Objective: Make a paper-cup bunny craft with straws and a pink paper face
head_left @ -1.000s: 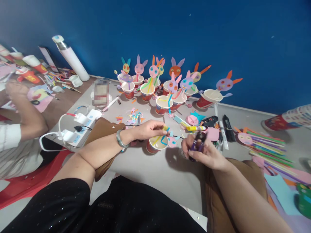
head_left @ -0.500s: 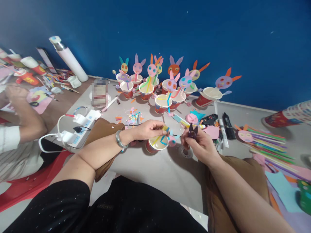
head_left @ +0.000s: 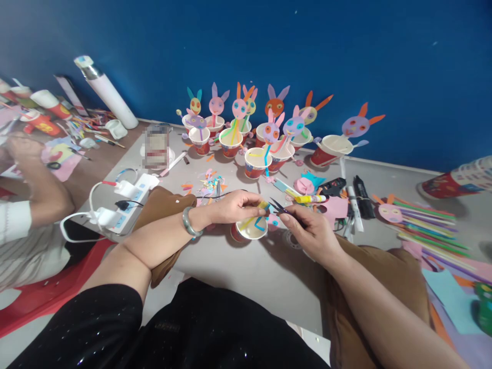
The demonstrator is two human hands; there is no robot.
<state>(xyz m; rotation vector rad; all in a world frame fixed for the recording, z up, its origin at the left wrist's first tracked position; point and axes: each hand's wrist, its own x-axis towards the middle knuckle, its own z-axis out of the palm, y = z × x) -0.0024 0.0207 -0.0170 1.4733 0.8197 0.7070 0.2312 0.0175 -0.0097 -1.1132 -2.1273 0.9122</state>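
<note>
My left hand (head_left: 246,205) pinches the ends of a yellow strip and a blue strip (head_left: 260,224) over a paper cup (head_left: 246,237). The strips run down into the cup, and its lower side shows red. In my right hand (head_left: 309,228) is a pair of dark scissors (head_left: 280,206), the blades slightly apart and pointing left, close to the strip ends. Part of a pink and blue paper face (head_left: 273,220) shows just right of the cup, beneath the scissors.
Several rabbit-faced paper cups (head_left: 258,166) stand toward the blue wall. A power strip (head_left: 136,200) lies left, near a co-worker's arm (head_left: 49,179). To the right are markers (head_left: 354,210), coloured sticks (head_left: 430,225) and stacked cups (head_left: 449,182). Paper scraps (head_left: 211,187) lie behind my left hand.
My right hand has turned the scissors, so the blades now point left and sit nearer the strip ends. My left hand keeps its pinch over the cup, almost unmoved.
</note>
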